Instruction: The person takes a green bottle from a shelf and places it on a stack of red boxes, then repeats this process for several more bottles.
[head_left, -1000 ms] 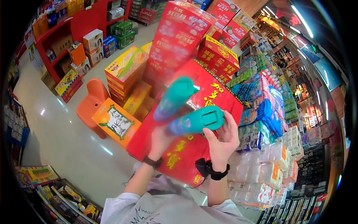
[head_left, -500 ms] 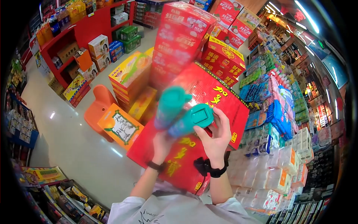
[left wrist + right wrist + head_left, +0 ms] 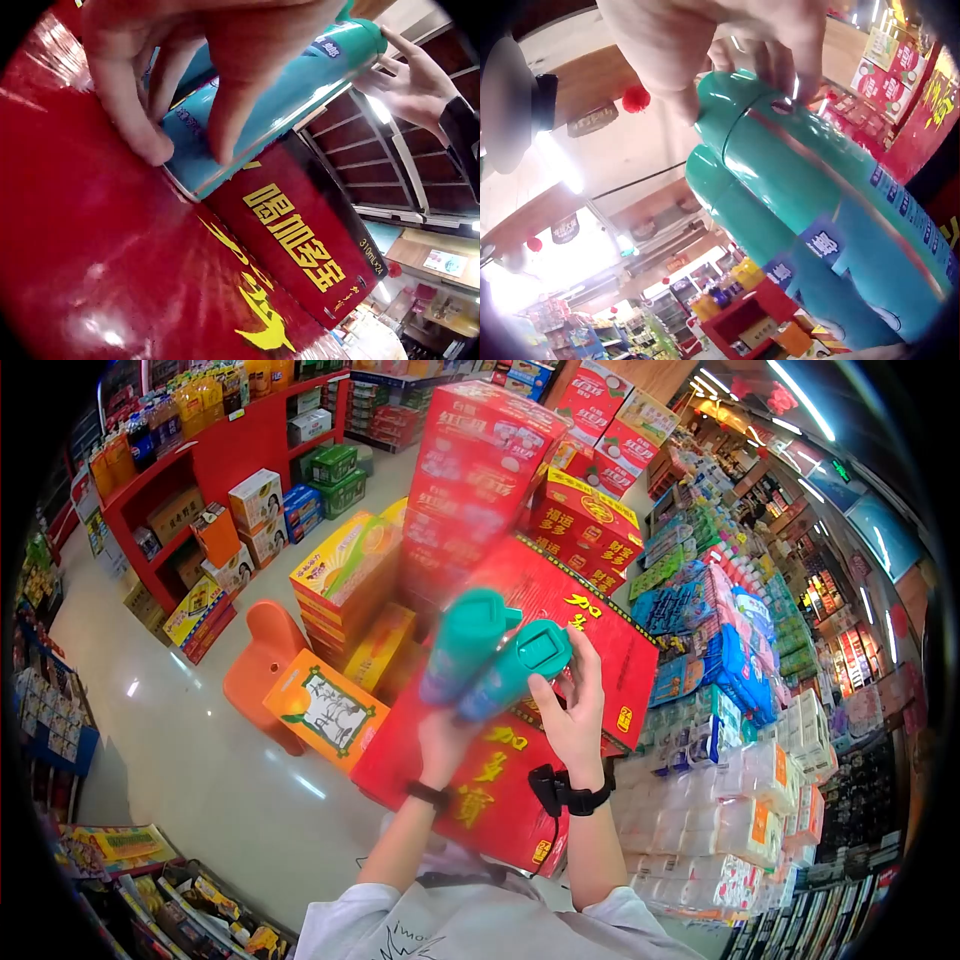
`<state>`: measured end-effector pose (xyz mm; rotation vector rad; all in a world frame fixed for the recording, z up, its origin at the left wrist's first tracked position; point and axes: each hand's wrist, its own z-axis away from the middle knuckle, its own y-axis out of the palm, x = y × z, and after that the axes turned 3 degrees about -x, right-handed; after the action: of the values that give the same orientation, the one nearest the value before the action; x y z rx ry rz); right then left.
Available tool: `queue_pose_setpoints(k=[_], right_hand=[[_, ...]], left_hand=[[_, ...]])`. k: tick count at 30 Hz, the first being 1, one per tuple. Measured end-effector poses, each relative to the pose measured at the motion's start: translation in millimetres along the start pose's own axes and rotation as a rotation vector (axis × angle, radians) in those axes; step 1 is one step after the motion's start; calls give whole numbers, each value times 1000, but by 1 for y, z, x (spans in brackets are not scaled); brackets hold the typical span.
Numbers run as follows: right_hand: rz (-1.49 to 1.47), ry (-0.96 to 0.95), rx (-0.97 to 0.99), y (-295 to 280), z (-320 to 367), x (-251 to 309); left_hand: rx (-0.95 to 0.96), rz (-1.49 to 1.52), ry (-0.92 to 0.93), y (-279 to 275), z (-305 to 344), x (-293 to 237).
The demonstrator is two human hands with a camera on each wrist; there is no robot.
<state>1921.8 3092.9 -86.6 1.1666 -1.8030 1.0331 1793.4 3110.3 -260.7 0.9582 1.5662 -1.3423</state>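
Observation:
Two blue cans with teal caps, which look like spray cans, stand tilted side by side over the red cartons. The left can [image 3: 465, 635] is slightly blurred in the head view; the right can [image 3: 525, 665] shows a rectangular recess in its cap. My left hand [image 3: 447, 742] grips the lower ends of the cans, thumb and fingers bent round them near the base rim [image 3: 184, 193] in the left wrist view. With my right hand [image 3: 575, 705] I hold the right can's cap [image 3: 739, 112], thumb on one side and fingers on the other.
Beneath the cans lie red cartons [image 3: 480, 790] with yellow lettering. Tall red boxes [image 3: 470, 470] are stacked beyond. To the left are yellow boxes [image 3: 345, 565], an orange chair [image 3: 262, 670] and an orange box [image 3: 325, 710]. Packs of paper rolls [image 3: 700, 800] are piled on the right.
The two caps have come closer together. My right hand and the right can have shifted left and slightly up, while the left can's top has dropped a little. Both hands keep their holds.

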Motion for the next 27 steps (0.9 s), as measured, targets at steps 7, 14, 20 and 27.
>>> queue_pose_setpoints(k=[7,14,20,27], right_hand=[[45,-42,-134,-3,30,15],[184,-48,-594,-37,114,36],[94,-89,-921,-80,172,69],[165,-56,-1227,-138,304,120]], left_hand=[[64,-20,80,-20,5,4],[579,215,-5,-57,69,-18],[1536,542,-71,-54,153,-78],[1817,375,33,-20,283,-120]])
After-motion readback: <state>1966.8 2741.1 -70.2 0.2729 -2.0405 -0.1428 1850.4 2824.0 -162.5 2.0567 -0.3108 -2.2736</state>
